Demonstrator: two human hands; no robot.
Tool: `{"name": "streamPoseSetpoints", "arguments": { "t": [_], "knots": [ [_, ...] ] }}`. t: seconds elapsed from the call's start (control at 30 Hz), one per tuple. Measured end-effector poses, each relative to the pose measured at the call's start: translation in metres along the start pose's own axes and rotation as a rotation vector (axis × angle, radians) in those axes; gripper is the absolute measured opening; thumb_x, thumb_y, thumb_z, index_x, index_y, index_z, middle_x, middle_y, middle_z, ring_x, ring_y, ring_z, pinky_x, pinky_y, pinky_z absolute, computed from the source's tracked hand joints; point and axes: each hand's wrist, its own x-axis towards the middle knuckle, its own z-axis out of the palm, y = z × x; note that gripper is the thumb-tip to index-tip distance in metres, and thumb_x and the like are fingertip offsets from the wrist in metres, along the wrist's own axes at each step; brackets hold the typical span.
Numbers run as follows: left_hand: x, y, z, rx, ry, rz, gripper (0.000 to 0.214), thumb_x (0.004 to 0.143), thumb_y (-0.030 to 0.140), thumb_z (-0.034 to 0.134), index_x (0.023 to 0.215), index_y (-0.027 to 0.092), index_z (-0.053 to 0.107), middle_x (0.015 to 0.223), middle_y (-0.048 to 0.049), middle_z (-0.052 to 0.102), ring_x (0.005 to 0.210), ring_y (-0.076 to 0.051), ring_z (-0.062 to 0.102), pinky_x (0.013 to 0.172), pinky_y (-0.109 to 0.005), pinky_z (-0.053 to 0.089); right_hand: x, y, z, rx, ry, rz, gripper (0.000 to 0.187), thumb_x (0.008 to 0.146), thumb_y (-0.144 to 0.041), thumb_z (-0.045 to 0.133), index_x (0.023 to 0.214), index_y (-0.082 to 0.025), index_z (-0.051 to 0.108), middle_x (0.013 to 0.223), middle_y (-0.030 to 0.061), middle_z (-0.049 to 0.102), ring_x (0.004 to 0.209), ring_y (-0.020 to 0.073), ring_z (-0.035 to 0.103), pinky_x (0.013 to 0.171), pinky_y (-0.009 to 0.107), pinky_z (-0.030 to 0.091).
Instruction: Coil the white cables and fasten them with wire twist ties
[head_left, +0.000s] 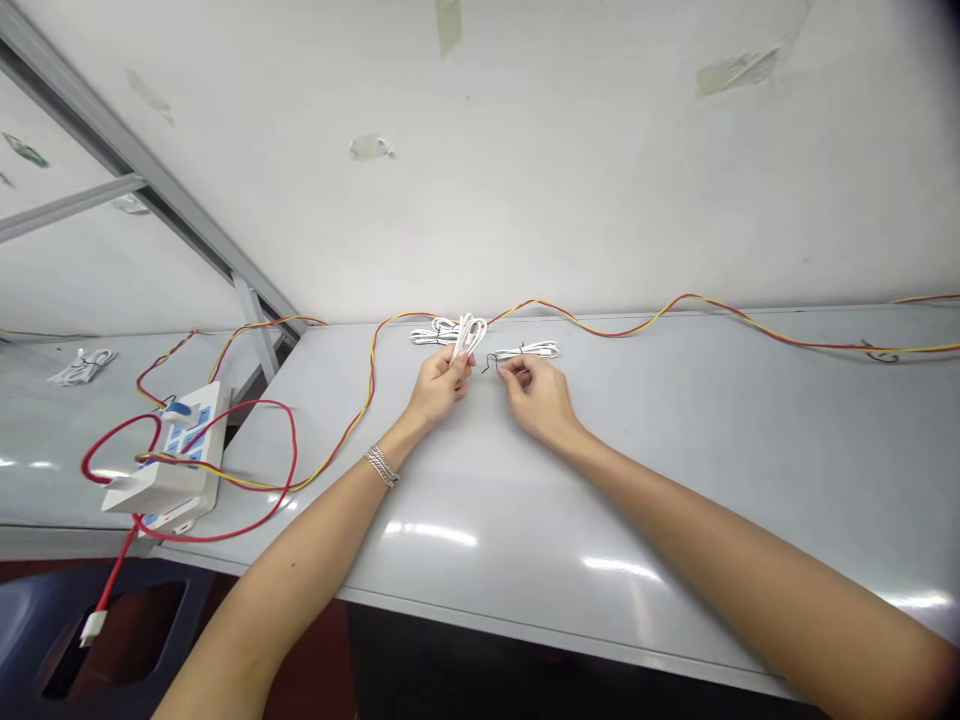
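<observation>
My left hand (439, 385) is closed on a looped white cable (469, 333), lifting it just above the grey table (675, 470). A bracelet circles that wrist. My right hand (536, 395) pinches a thin black twist tie (491, 362) beside a second coiled white cable (534, 350) that lies on the table. A third white cable bundle (431, 333) lies behind my left hand, close to the wall.
Red and yellow wires (660, 315) run along the table's back edge and loop down left to a white power strip (176, 450) on the table's left corner. Another white cable bundle (81, 365) lies on the neighbouring table at far left. A white wall stands behind.
</observation>
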Motion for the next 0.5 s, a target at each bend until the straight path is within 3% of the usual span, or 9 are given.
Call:
{"name": "streamPoseSetpoints", "arguments": {
  "t": [0.1, 0.17, 0.2, 0.3, 0.5],
  "knots": [
    [-0.011, 0.008, 0.008, 0.027, -0.155, 0.020, 0.046, 0.083, 0.062, 0.062, 0.079, 0.017, 0.052, 0.060, 0.0059, 0.029, 0.049, -0.006, 0.023, 0.047, -0.023, 0.022, 0.003, 0.001, -0.001, 0.080, 0.028, 0.100, 0.010, 0.082, -0.026, 0.058, 0.082, -0.018, 0.063, 0.074, 0.0030, 0.068, 0.062, 0.0167, 0.059, 0.068, 0.031, 0.047],
    [-0.018, 0.010, 0.013, 0.191, -0.301, 0.021, 0.046, 0.087, 0.061, 0.057, 0.079, 0.016, 0.055, 0.062, 0.0032, 0.035, 0.052, -0.008, 0.028, 0.049, -0.024, 0.023, 0.004, 0.002, -0.001, 0.183, 0.018, 0.117, 0.011, 0.073, -0.021, 0.061, 0.083, -0.017, 0.065, 0.075, 0.0030, 0.069, 0.065, 0.0175, 0.060, 0.067, 0.030, 0.047],
    [-0.021, 0.010, 0.016, 0.301, -0.319, 0.033, 0.046, 0.089, 0.060, 0.054, 0.080, 0.016, 0.056, 0.063, 0.0018, 0.038, 0.055, -0.009, 0.031, 0.051, -0.025, 0.025, 0.004, 0.004, -0.001, 0.241, 0.003, 0.095, 0.015, 0.068, -0.018, 0.061, 0.082, -0.017, 0.065, 0.078, 0.0034, 0.070, 0.069, 0.0183, 0.062, 0.068, 0.030, 0.047],
    [-0.024, 0.007, 0.022, 0.488, -0.259, 0.079, 0.046, 0.093, 0.060, 0.046, 0.078, 0.017, 0.054, 0.065, -0.0001, 0.043, 0.059, -0.012, 0.035, 0.054, -0.026, 0.029, 0.006, 0.008, -0.001, 0.363, -0.048, 0.010, 0.016, 0.064, -0.014, 0.056, 0.078, -0.018, 0.063, 0.079, 0.0030, 0.068, 0.076, 0.0189, 0.061, 0.072, 0.030, 0.047],
    [-0.019, 0.001, 0.021, 0.580, -0.142, 0.082, 0.041, 0.094, 0.054, 0.047, 0.081, 0.017, 0.058, 0.066, -0.0017, 0.051, 0.062, -0.015, 0.044, 0.057, -0.027, 0.036, 0.007, 0.011, -0.001, 0.415, -0.175, -0.081, 0.003, 0.071, -0.019, 0.051, 0.071, -0.020, 0.054, 0.070, 0.0009, 0.058, 0.068, 0.0163, 0.053, 0.067, 0.029, 0.046]
  ]
}}
